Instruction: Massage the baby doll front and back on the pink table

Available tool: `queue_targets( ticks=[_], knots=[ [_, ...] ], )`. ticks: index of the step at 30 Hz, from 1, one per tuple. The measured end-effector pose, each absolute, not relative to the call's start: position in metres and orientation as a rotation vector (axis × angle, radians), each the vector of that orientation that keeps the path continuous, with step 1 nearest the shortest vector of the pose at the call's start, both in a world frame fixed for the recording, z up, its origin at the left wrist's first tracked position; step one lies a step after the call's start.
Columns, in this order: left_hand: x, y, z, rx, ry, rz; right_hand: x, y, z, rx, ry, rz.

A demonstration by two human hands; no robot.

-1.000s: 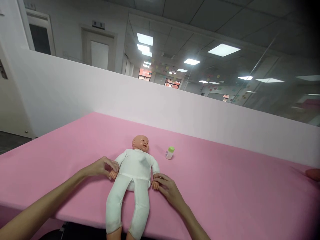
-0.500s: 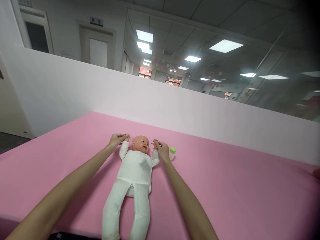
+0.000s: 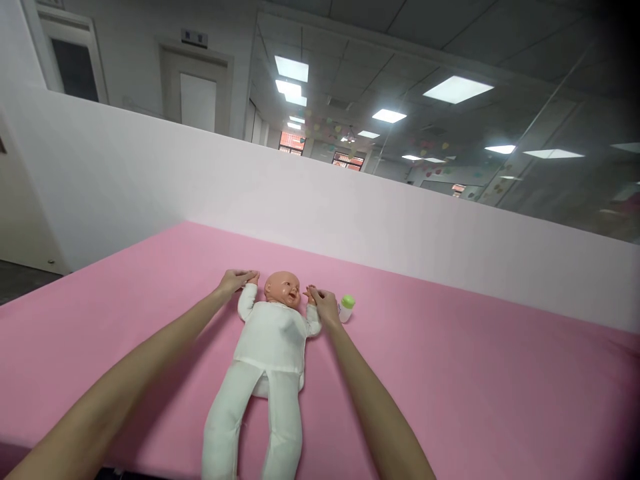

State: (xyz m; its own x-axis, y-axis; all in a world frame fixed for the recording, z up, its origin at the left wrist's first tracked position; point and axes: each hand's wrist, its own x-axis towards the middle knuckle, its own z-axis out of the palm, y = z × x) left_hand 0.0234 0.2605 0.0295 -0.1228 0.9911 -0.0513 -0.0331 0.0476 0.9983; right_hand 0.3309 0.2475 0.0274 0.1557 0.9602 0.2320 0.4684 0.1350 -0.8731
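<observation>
A baby doll in white cloth lies on its back on the pink table top, its head toward the far wall and its legs toward me. Both of its arms are bent up beside its head. My left hand is closed on the doll's hand at the left of the head. On the other side, my right hand pinches the doll's other hand. Just right of my right hand stands a small bottle with a green cap, partly hidden by that hand.
A low white wall runs along the far side of the table, with glass above its right part. Behind it are a door and lit ceiling panels. Something dark shows at the table's near edge, lower left.
The view has shifted very slightly. Both hands keep hold of the doll's hands, which stay raised beside its head; slightly more of the bottle shows.
</observation>
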Motion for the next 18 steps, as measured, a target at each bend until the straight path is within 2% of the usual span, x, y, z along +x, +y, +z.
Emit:
queue_targets(
  ticks=[4, 7, 14, 18],
  knots=[
    [-0.005, 0.225, 0.041, 1.320, 1.142, 1.358, 0.342, 0.201, 0.060, -1.186, -1.550, 0.833],
    [-0.023, 0.192, 0.041, 1.471, 1.005, 1.273, 0.357, 0.162, 0.072, -1.116, -1.670, 0.950],
    [-0.037, 0.131, 0.020, 1.913, 0.674, 0.791, 0.379, 0.091, 0.054, -1.019, -2.248, 0.967],
    [-0.036, 0.121, 0.008, 1.959, 0.625, 0.722, 0.378, 0.075, 0.041, -1.010, -2.324, 0.897]
  ],
)
